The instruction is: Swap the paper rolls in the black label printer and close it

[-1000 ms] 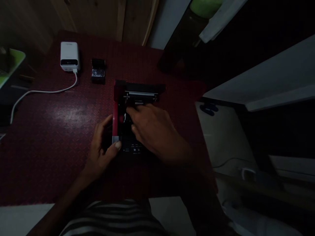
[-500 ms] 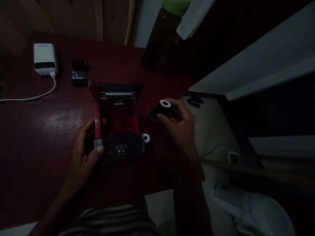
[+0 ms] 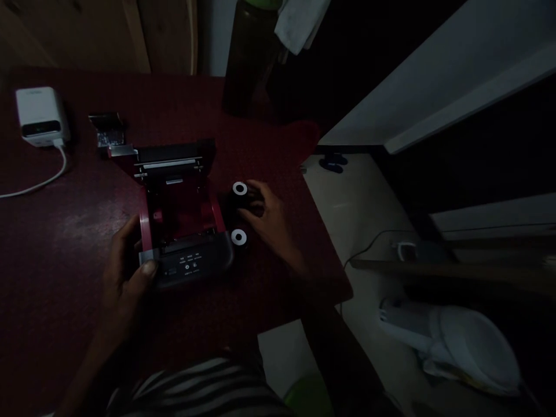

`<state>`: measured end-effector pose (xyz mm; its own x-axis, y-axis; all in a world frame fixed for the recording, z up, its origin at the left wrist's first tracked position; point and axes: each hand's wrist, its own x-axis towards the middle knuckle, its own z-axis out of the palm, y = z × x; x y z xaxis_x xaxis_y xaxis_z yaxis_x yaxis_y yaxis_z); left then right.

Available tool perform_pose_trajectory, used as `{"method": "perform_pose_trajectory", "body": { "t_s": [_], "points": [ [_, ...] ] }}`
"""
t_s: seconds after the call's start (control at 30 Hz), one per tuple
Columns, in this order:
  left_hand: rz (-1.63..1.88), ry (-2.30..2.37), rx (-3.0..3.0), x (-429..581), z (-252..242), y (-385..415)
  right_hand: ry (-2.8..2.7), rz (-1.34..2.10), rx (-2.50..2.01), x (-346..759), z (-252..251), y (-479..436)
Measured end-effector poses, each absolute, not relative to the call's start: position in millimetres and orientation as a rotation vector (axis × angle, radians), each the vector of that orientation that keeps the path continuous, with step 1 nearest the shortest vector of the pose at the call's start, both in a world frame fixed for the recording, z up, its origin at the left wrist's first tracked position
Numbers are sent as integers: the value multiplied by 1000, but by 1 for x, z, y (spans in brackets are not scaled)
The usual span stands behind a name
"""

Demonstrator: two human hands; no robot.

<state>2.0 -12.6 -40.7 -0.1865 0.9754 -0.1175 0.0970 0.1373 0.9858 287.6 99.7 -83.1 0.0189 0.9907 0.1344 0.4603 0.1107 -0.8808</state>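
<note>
The left hand (image 3: 125, 275) clasps the open red-and-black device (image 3: 186, 266), right of its fingers. The right hand (image 3: 270, 219) curls about the far roll (image 3: 239, 197), grip unclear; a brushing fingertip could topple that or the near roll (image 3: 238, 244) just below. The far roll is closer to the device than half a second ago.

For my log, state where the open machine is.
In the head view, the open machine sits left of centre on the red table, the left hand gripping its left side, two white-ended rolls at its right.
</note>
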Motion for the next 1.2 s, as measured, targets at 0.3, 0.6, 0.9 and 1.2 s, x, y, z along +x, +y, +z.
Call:
{"method": "perform_pose_trajectory", "body": {
  "t_s": [0.3, 0.6, 0.9, 1.2],
  "points": [
    [1198, 1499, 1143, -1, -47, -12, -1657, 968, -1465, 291, -61, 24],
    [1207, 1447, 1242, 0, -42, -10, -1543, 943, -1496, 286, -37, 27],
    [1203, 1450, 1251, -3, -49, -14, -2187, 596, -1206, 260, 41, 63],
    [1203, 1415, 1279, -4, -49, -14, -2834, 314, -1358, 176, 40, 90]
  ]
}}
